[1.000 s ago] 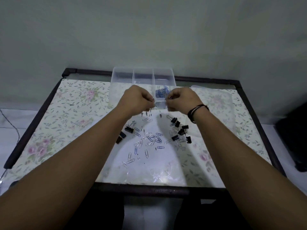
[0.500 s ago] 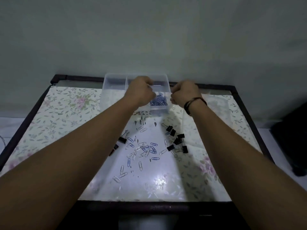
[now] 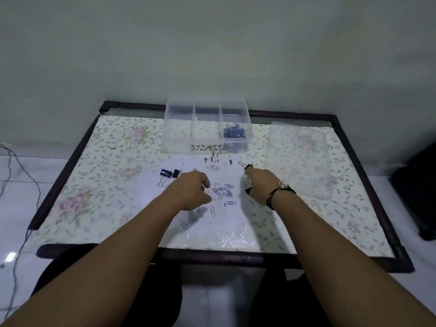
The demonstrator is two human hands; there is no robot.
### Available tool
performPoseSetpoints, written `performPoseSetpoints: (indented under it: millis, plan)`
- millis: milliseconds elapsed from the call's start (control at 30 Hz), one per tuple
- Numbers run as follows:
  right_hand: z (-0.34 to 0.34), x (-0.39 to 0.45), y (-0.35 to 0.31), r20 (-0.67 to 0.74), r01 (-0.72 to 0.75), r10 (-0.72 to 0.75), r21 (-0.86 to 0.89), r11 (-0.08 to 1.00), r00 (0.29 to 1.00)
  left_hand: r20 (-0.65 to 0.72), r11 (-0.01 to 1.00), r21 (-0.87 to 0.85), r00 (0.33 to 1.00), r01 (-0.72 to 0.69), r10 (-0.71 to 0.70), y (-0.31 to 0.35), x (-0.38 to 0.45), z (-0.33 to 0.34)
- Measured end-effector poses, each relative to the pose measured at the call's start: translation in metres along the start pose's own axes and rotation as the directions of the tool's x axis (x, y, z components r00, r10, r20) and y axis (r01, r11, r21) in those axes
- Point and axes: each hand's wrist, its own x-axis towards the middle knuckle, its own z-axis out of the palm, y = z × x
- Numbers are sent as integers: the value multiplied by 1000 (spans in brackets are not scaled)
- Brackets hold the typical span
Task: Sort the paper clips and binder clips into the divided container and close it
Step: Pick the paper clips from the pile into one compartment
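A clear divided container [image 3: 179, 128] stands at the table's back. Its right compartment holds blue paper clips [image 3: 234, 133]; the other two look bare. Loose paper clips [image 3: 224, 192] lie scattered mid-table. My left hand [image 3: 191, 193] is down at the pile's left edge, fingers curled onto the clips. My right hand [image 3: 260, 185] rests over a group of black binder clips [image 3: 247, 190], hiding most of them, with its fingertip at one clip [image 3: 248, 166]. Two more binder clips [image 3: 168, 173] lie left of my left hand.
The container's clear lid [image 3: 298, 159] lies flat to the right of the container. The table has a floral cover under glass and a dark raised frame [image 3: 70, 161]. A cable [image 3: 21, 175] hangs off to the left, and a dark object [image 3: 417, 197] stands at the right.
Both hands have come back from above the container's right compartment down to the table. The left is now at the paper clip pile, the right over the binder clips.
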Motion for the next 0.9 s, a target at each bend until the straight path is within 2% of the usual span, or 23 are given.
performPoseSetpoints:
  millis: [200,367,467,567,667,800,900]
  plan:
    - [-8,-5,9,0,-59,59,-69,996,998,23,999,40,1000,-6,5,-2,11,0]
    - [-11,-3,5,-6,1,-2,-45,999,1000,44,995,92,999,-37,33,6,25,1]
    - [-5,-1,4,68,40,-34,-89,995,997,42,991,122,998,-52,47,7,31,-1]
    - [-7,-1,7,151,22,4,-169,985,989,44,988,140,998,-60,54,6,35,-4]
    - [-12,0,12,112,-4,29,-221,975,993,42,987,146,997,-67,61,5,39,-7]
    - [-16,0,6,51,21,-15,-109,994,999,35,985,152,996,-82,78,7,43,-8]
    - [-11,-5,-9,160,96,-86,-53,994,983,29,984,150,996,-92,89,9,44,-8]
